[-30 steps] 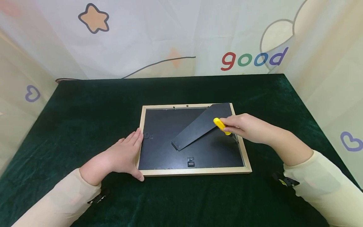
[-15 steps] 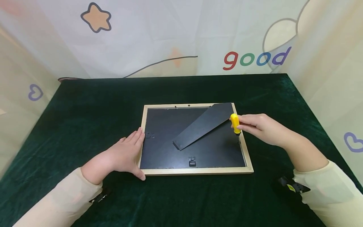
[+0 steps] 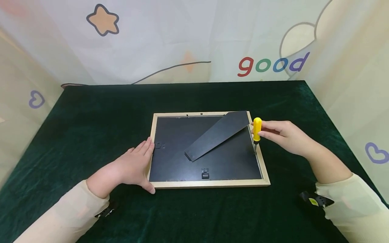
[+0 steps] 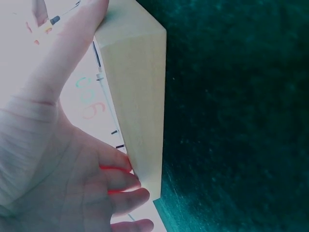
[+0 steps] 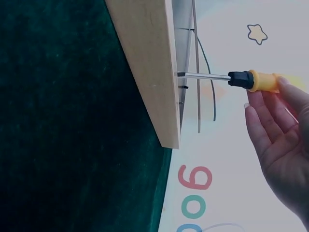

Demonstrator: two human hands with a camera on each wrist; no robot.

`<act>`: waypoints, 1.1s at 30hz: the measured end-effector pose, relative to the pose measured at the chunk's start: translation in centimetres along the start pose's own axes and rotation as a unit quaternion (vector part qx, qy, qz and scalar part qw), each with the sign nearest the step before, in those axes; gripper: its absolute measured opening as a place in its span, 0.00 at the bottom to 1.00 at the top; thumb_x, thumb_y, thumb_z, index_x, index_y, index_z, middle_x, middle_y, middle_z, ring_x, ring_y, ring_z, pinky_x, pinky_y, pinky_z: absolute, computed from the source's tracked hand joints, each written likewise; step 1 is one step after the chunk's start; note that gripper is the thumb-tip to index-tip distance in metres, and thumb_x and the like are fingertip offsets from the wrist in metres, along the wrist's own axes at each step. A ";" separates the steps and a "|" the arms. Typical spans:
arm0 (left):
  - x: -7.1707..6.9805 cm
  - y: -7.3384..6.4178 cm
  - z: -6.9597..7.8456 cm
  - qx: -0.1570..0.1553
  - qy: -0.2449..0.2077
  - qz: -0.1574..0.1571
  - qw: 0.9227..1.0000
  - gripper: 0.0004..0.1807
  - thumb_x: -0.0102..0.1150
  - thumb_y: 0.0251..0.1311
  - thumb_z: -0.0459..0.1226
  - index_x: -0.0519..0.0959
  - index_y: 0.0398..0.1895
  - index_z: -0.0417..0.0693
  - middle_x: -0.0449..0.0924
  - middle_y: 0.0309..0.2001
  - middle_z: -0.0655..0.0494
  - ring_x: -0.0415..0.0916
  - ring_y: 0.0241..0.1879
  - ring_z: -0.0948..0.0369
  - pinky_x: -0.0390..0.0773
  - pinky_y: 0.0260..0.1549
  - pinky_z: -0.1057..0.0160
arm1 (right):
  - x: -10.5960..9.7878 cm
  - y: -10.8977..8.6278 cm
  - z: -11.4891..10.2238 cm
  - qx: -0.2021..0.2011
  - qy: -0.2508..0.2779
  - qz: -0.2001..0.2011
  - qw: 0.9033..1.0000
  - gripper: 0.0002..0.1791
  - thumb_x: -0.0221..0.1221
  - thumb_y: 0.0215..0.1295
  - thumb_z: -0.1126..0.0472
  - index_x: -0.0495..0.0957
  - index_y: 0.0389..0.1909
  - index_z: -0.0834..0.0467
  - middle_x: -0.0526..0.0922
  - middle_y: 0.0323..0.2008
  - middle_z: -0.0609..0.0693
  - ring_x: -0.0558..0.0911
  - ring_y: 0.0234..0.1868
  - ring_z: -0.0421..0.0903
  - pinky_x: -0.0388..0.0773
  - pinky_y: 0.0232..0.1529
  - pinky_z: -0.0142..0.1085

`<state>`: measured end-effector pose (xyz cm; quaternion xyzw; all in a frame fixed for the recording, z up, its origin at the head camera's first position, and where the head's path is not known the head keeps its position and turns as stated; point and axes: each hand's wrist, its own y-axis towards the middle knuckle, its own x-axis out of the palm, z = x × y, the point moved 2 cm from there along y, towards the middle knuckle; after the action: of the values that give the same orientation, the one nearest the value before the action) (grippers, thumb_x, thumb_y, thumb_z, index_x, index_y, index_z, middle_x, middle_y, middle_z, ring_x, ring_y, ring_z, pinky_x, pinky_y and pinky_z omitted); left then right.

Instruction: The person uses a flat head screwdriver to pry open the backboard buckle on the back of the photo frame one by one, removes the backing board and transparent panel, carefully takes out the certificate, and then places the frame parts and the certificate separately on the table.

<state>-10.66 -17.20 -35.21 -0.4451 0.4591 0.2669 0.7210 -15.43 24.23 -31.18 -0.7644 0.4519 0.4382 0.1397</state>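
Note:
A picture frame (image 3: 209, 184) with a pale wooden border lies back side up, its black backing board (image 3: 176, 135) showing. A black easel stand (image 3: 217, 136) slants across the board. My right hand (image 3: 281, 135) pinches a screwdriver (image 3: 257, 130) by its yellow handle. The screwdriver stands nearly upright, its metal shaft (image 5: 207, 76) reaching down to the inner edge of the frame's right side. My left hand (image 3: 135, 167) rests against the frame's left side, fingers straight, thumb at the near left corner. In the left wrist view its fingers (image 4: 128, 200) touch the wooden side.
Dark green velvet cloth (image 3: 194, 216) covers the table around the frame. Behind it hangs a pale printed curtain (image 3: 170, 37) with a star and the word "good". Metal hangers (image 3: 205, 173) sit on the backing board.
The screwdriver has swung from a slant over the board to nearly upright at the frame's right edge. My right hand has shifted right with it; my left hand stays in place.

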 end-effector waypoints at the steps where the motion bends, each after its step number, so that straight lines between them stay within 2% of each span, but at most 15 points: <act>1: 0.0 0.0 0.0 0.001 0.000 0.000 1.000 0.74 0.69 0.25 0.67 0.44 0.71 0.34 0.34 0.73 0.41 0.38 0.70 0.43 0.53 0.62 0.40 | 0.0 0.1 0.0 0.007 0.004 0.003 1.000 0.15 0.57 0.64 0.65 0.77 0.51 0.64 0.83 0.42 0.53 0.80 0.36 0.47 0.74 0.44 0.26; 6: -0.1 0.0 0.0 0.006 -0.001 0.004 1.000 0.74 0.69 0.26 0.67 0.44 0.72 0.35 0.34 0.73 0.41 0.38 0.70 0.43 0.53 0.62 0.41 | -0.7 0.3 -0.2 0.049 0.021 0.043 0.998 0.17 0.55 0.66 0.61 0.76 0.53 0.64 0.83 0.42 0.56 0.80 0.37 0.44 0.72 0.44 0.22; 9: -0.1 0.0 0.0 0.008 -0.001 0.005 1.000 0.74 0.69 0.26 0.67 0.44 0.71 0.35 0.34 0.73 0.41 0.38 0.70 0.43 0.53 0.62 0.41 | -1.1 0.2 -0.2 0.065 0.033 0.054 0.996 0.18 0.55 0.67 0.59 0.75 0.54 0.64 0.82 0.42 0.57 0.79 0.39 0.41 0.71 0.44 0.21; 20: 0.0 0.0 0.3 0.009 0.003 0.011 1.000 0.75 0.70 0.25 0.66 0.44 0.71 0.33 0.35 0.73 0.40 0.39 0.70 0.42 0.54 0.61 0.41 | -1.4 -0.5 0.3 0.110 0.056 0.040 0.992 0.20 0.53 0.68 0.57 0.72 0.56 0.64 0.82 0.45 0.58 0.80 0.41 0.42 0.71 0.45 0.23; 25: 0.1 0.0 0.3 0.005 0.001 0.006 1.000 0.74 0.70 0.25 0.67 0.44 0.71 0.34 0.35 0.73 0.40 0.39 0.70 0.43 0.54 0.61 0.41 | -1.9 -1.2 0.7 0.164 0.065 0.037 0.984 0.23 0.53 0.68 0.53 0.71 0.57 0.65 0.81 0.46 0.60 0.81 0.42 0.43 0.72 0.44 0.25; 33: -0.1 -0.2 0.2 0.008 0.001 0.009 1.000 0.73 0.70 0.27 0.65 0.44 0.71 0.33 0.36 0.73 0.40 0.40 0.70 0.42 0.54 0.61 0.40 | -2.4 -2.4 1.5 0.213 0.106 0.025 0.971 0.26 0.52 0.69 0.52 0.68 0.58 0.69 0.76 0.48 0.66 0.81 0.38 0.33 0.75 0.41 0.25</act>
<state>-10.47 -17.07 -35.05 -0.4358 0.4654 0.2692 0.7218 -14.79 27.84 -30.62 -0.7476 0.5657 0.2520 0.2400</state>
